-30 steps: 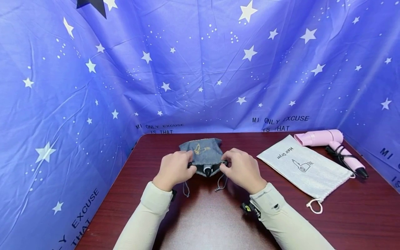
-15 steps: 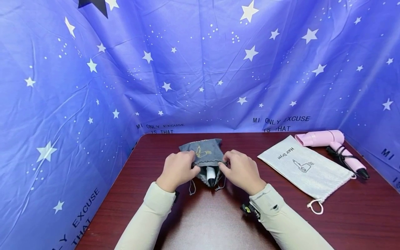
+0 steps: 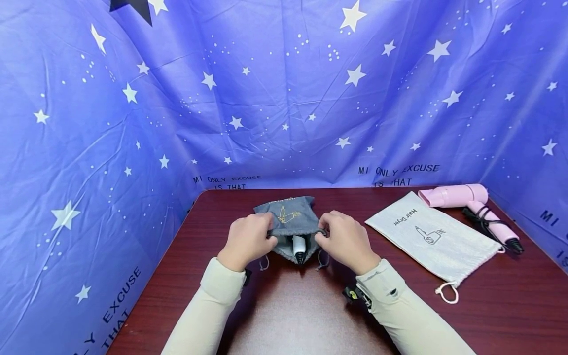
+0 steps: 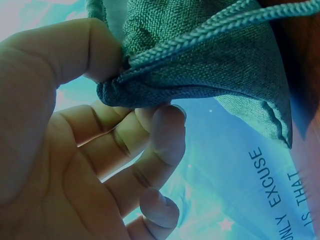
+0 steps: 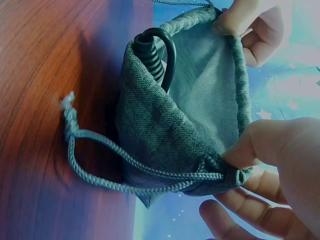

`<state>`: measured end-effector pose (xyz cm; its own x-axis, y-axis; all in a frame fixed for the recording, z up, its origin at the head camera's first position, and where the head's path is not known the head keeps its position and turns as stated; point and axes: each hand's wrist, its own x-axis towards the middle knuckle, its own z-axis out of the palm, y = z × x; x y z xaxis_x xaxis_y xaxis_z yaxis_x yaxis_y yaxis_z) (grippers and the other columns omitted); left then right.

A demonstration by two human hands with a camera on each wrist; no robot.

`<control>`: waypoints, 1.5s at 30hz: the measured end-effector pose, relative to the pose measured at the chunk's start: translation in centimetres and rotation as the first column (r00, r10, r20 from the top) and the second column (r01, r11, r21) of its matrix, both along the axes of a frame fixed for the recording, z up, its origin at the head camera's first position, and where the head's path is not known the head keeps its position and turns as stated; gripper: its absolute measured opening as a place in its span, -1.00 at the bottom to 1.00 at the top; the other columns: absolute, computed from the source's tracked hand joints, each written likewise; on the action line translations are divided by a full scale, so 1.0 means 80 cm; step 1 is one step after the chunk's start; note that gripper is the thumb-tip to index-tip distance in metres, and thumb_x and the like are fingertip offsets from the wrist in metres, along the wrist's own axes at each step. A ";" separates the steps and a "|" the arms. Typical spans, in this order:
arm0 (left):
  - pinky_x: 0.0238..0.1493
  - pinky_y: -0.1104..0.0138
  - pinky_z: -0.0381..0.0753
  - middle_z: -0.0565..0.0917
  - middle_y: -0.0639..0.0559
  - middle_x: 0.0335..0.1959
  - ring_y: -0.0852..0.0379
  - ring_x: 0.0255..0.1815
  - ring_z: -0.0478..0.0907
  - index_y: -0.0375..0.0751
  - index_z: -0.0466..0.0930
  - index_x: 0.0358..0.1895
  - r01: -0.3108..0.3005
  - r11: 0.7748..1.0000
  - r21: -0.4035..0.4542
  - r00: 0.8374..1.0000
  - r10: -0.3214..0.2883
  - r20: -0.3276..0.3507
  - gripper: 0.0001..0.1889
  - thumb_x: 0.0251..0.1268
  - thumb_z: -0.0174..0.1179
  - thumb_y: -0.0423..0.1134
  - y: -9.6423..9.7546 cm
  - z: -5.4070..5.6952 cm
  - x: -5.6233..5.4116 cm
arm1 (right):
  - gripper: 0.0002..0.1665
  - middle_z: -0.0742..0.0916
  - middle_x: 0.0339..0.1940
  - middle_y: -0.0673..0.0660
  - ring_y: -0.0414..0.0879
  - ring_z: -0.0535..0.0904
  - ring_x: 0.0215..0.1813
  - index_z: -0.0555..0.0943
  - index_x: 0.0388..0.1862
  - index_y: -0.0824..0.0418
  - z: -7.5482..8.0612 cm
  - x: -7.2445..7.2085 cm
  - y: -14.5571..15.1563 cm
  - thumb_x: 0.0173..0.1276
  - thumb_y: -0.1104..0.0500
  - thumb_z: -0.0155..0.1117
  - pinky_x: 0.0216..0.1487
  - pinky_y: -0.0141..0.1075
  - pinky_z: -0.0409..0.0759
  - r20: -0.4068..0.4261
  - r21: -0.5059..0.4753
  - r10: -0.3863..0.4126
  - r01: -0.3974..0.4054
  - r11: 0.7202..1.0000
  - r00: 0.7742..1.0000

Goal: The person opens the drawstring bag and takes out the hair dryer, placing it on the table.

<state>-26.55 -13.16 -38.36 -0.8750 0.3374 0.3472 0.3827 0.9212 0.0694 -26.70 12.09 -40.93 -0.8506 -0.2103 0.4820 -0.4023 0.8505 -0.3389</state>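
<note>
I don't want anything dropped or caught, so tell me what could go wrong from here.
The white handle sits in the open mouth of the gray pouch, so it might slide out if the mouth tips down. The black cord, looped at the rim, could snag there. The left hand and right hand pinch the pouch near its mouth, so loosened fingers could let it sag.

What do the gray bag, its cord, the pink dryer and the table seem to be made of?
Gray bag: matte woven cloth, by its visible weave; fiber unclear.
Cord: probably braided textile, by its plaited strands.
Pink dryer: likely plastic, by its smooth, evenly colored shell.
Table: wood or wood-look laminate, by its grain; the bright reflection suggests gloss.
</note>
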 end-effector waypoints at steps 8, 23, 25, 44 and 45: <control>-0.60 0.22 0.37 0.48 0.20 -0.57 0.17 -0.58 0.39 0.05 0.44 -0.45 -0.002 1.000 -0.018 1.000 0.003 0.022 -0.76 -0.04 0.38 -0.20 -0.003 0.002 0.001 | -0.87 0.64 -0.42 -0.10 -0.16 0.49 -0.51 0.66 -0.38 -0.03 0.001 -0.001 0.003 0.04 0.12 0.42 -0.57 -0.22 0.40 0.004 0.012 -0.001 0.001 1.000 1.000; -0.61 0.21 0.39 0.52 0.23 -0.57 0.18 -0.54 0.47 0.11 0.45 -0.50 -0.001 0.999 -0.035 0.993 0.005 0.116 -0.71 -0.14 0.45 -0.24 -0.006 0.007 0.005 | -0.84 0.66 -0.39 -0.11 -0.08 0.59 -0.43 0.65 -0.41 -0.06 0.000 -0.002 0.009 -0.01 0.16 0.41 -0.55 -0.16 0.44 0.059 0.080 -0.018 0.013 0.997 0.998; -0.60 0.19 0.41 0.52 0.23 -0.56 0.17 -0.53 0.48 0.12 0.46 -0.51 -0.003 0.999 -0.038 0.991 0.008 0.131 -0.68 -0.16 0.49 -0.23 -0.007 0.007 0.005 | -0.82 0.66 -0.40 -0.11 -0.05 0.60 -0.42 0.65 -0.42 -0.07 -0.001 -0.002 0.010 -0.02 0.17 0.42 -0.55 -0.15 0.45 0.068 0.094 -0.018 0.012 0.996 0.997; -0.38 0.09 0.53 0.61 0.22 -0.37 0.11 -0.41 0.51 0.13 0.56 -0.37 0.006 0.996 -0.090 0.921 0.029 0.388 -0.65 -0.12 0.57 -0.30 -0.006 -0.003 0.001 | -0.70 0.67 -0.36 -0.12 -0.06 0.63 -0.36 0.60 -0.40 -0.11 -0.016 -0.006 0.009 -0.05 0.26 0.45 -0.52 -0.07 0.50 0.186 0.219 -0.005 -0.037 0.975 0.983; -0.36 0.09 0.54 0.62 0.22 -0.35 0.11 -0.40 0.51 0.12 0.57 -0.35 0.011 0.996 -0.093 0.916 0.027 0.400 -0.65 -0.10 0.57 -0.31 -0.006 -0.003 0.002 | -0.69 0.67 -0.36 -0.12 -0.06 0.64 -0.36 0.60 -0.39 -0.11 -0.017 -0.006 0.009 -0.05 0.26 0.46 -0.52 -0.06 0.50 0.189 0.225 -0.003 -0.040 0.974 0.982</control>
<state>-26.42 -13.64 -38.63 -0.9369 0.3436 -0.0643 0.3334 0.9337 0.1307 -27.18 12.78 -42.28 -0.9160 -0.3118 0.2524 -0.3663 0.9067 -0.2091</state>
